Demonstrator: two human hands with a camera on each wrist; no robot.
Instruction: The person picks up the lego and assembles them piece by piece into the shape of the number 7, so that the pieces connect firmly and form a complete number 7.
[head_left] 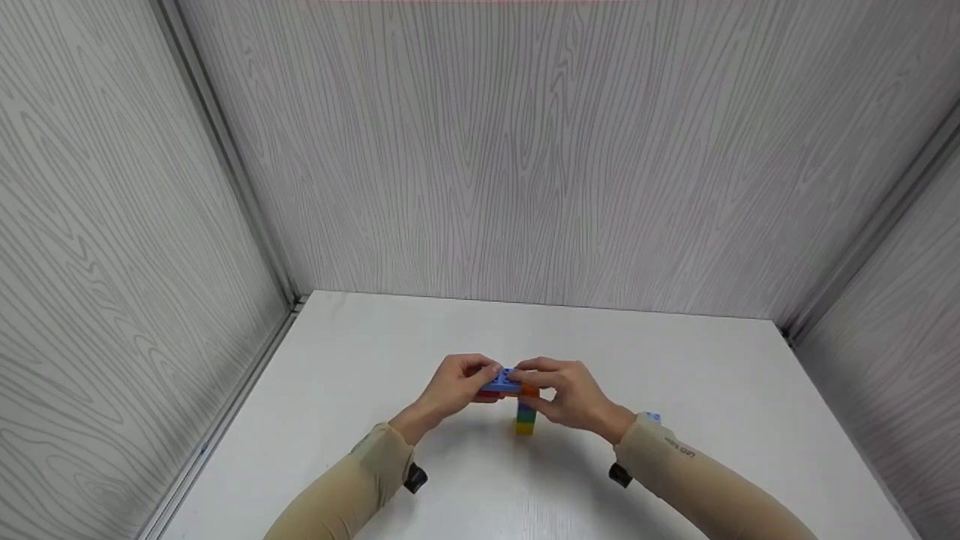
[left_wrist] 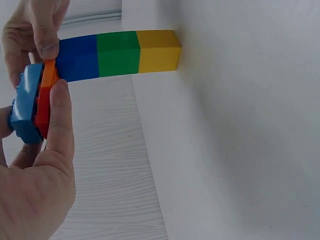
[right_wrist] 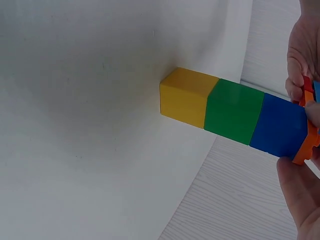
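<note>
A short tower of toy building bricks stands upright on the white table. Its yellow brick (left_wrist: 159, 51) is at the bottom, with a green brick (left_wrist: 118, 54) and a dark blue brick (left_wrist: 79, 57) stacked above. On top lies a flat orange brick (right_wrist: 306, 143), and a red brick (left_wrist: 43, 112) sits beside it, out past the tower's left side. A light blue brick (head_left: 504, 381) with studs lies over both. My left hand (head_left: 454, 386) pinches the light blue and red bricks from the left. From the right, my right hand (head_left: 574, 394) grips the orange brick, fingers over the light blue one.
Another light blue brick (head_left: 653, 417) lies on the table (head_left: 375, 337) to the right, partly hidden behind my right sleeve (head_left: 675, 457). Pale wood-grain panels (head_left: 510, 150) rise at the back and both sides.
</note>
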